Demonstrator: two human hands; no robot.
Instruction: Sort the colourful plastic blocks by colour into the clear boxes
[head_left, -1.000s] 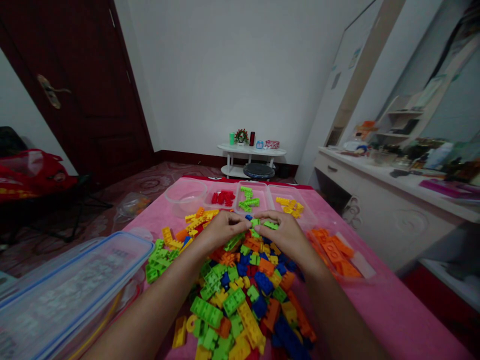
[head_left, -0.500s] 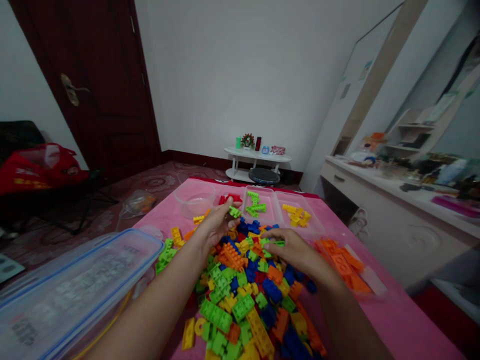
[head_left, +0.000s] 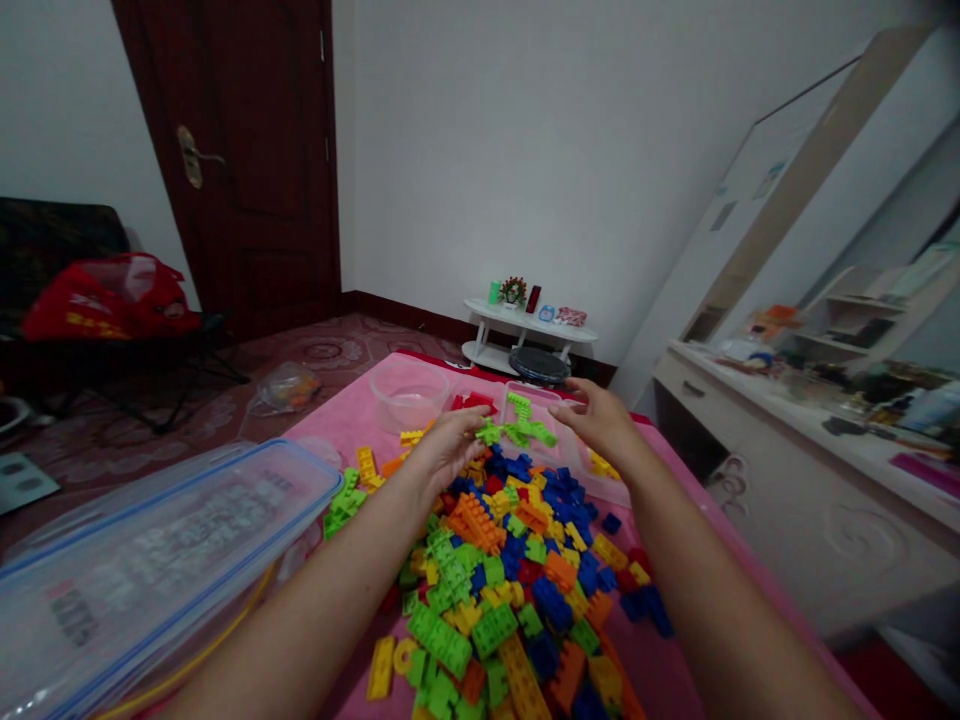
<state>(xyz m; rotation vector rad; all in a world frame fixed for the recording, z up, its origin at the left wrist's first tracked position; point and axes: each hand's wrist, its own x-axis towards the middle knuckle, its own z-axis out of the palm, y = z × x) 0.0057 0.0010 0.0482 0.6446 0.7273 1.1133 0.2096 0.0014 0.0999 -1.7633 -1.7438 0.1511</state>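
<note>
Over the near side of the small clear trays, my left hand pinches a light green building block. My right hand hovers at the right side of the tray of green blocks, thumb and fingers apart, with no block visible between them. Below both hands spreads a large heap of mixed toy blocks in green, blue, orange, yellow and red. Red blocks sit in the tray left of the green ones. Yellow blocks lie in the right tray, partly hidden behind my right forearm.
A round clear tub stands at the back left of the pink table cover. A large clear lid with a blue rim lies along the left. The white dresser borders the right side.
My right hand has moved up and away from the heap to the green tray; the green block it held is no longer in its fingers. My left hand keeps its green block. The view has shifted.
</note>
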